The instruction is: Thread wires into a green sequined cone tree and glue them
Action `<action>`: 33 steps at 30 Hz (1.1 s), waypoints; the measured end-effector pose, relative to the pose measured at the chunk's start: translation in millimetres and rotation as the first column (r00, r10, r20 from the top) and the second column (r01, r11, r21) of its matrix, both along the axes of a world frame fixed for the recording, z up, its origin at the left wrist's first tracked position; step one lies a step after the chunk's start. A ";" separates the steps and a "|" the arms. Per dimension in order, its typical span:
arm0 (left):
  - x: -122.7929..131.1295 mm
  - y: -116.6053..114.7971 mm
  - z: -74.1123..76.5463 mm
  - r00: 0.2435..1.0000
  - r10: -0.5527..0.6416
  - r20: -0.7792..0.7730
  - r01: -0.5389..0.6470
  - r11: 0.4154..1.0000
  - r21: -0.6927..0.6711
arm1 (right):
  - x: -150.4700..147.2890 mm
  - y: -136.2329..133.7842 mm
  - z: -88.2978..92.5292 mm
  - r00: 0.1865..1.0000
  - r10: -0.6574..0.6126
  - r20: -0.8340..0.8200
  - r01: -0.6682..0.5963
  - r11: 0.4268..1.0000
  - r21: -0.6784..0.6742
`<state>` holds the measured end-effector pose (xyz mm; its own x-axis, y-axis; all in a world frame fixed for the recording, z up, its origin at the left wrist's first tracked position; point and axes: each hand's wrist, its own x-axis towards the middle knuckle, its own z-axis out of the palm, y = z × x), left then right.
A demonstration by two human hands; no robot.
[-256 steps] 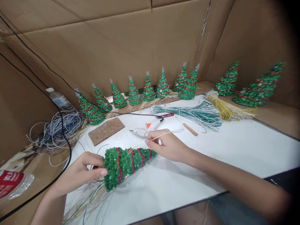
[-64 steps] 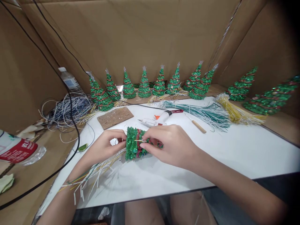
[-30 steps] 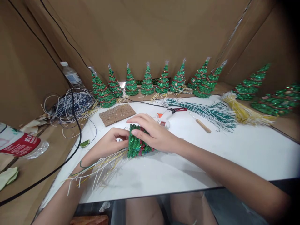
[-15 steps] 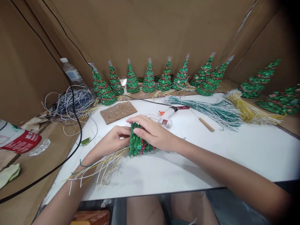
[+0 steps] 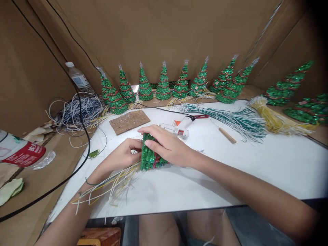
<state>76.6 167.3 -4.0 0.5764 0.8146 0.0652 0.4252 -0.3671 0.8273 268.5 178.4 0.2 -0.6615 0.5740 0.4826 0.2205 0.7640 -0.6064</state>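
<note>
1. Since two seconds ago, the right grip has moved from pinching at the red garland to spreading over the green tree.
2. The tree is on its side over the white bench, clasped beneath that grip.
3. The left grip meets its base; hidden fingertips, so I cannot tell if clenched.
4. Wires trail near the left forearm.

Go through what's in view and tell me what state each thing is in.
Green tree, on its side, partly covered
Right hand, cupped over that tree
Left hand, at its base, fingertips hidden
Glue gun, lying down, on or off unclear
Wooden-handled tool, lying down
Row of trees, standing
Green-and-white strands, bunched
Yellow strands, bunched
Blue-and-white strands, tangled
Clear bottle, capped
</note>
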 end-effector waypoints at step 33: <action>-8.7 9.7 -9.0 0.960 0.133 0.247 -0.013 0.901 -0.434 | 1.5 0.5 -2.5 0.991 0.000 -0.134 0.000 1.000 -0.003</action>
